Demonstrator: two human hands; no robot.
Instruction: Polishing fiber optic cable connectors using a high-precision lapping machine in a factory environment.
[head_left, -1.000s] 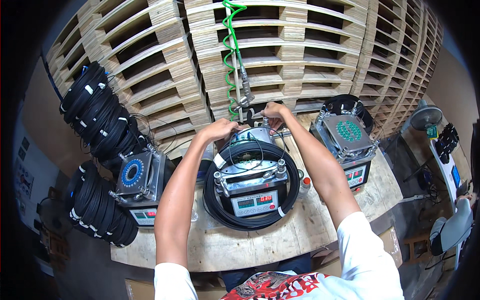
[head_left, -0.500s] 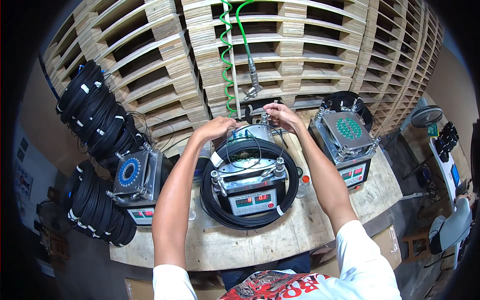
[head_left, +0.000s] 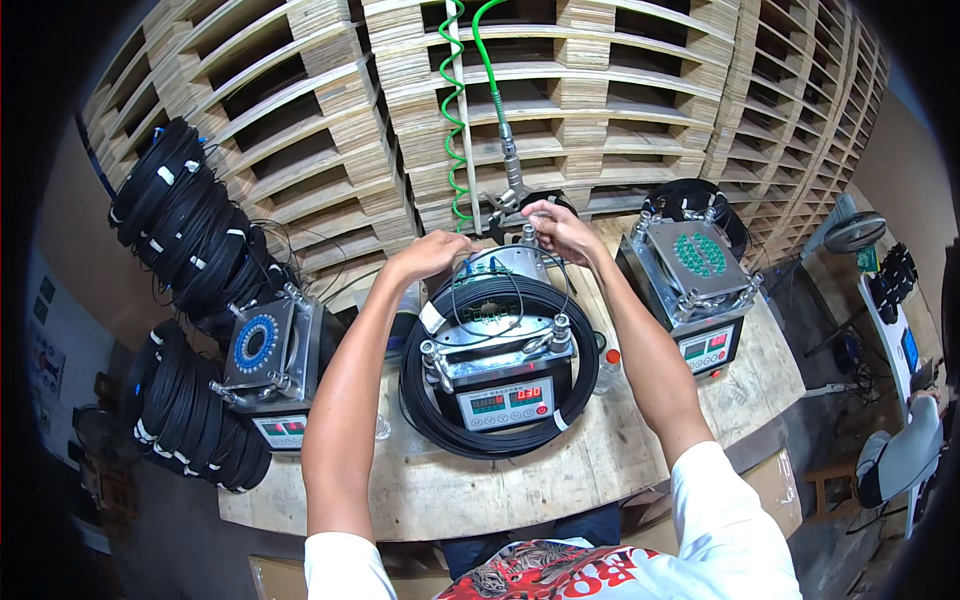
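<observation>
Both arms reach up from the lower edge of the frame, and the work sits right at the centre: the middle machine [head_left: 507, 383], on the bench [head_left: 620, 465], with a thick coil of black cable [head_left: 410, 380] looped around its lit control panel [head_left: 505, 403]. The left hand [head_left: 432, 256] is at the machine's back left corner, fingers bent downward; their tips are out of sight, so I can't tell whether they grasp anything. Across the back, the right hand [head_left: 562, 233] is up beside a metal post [head_left: 528, 236], fingers curled in, and whether they pinch something is too small to tell. A thin loop of cable [head_left: 455, 303] arcs over the top plate between the two arms. Just above the right hand, a metal air nozzle [head_left: 512, 175] hangs on a green hose [head_left: 484, 48] in front of the wooden pallets [head_left: 625, 88]. Left of centre there's a second machine with a blue ring [head_left: 256, 344], right of centre a third with green pieces [head_left: 698, 256] on its plate, and more black coils [head_left: 180, 210] pile up at the upper left.
</observation>
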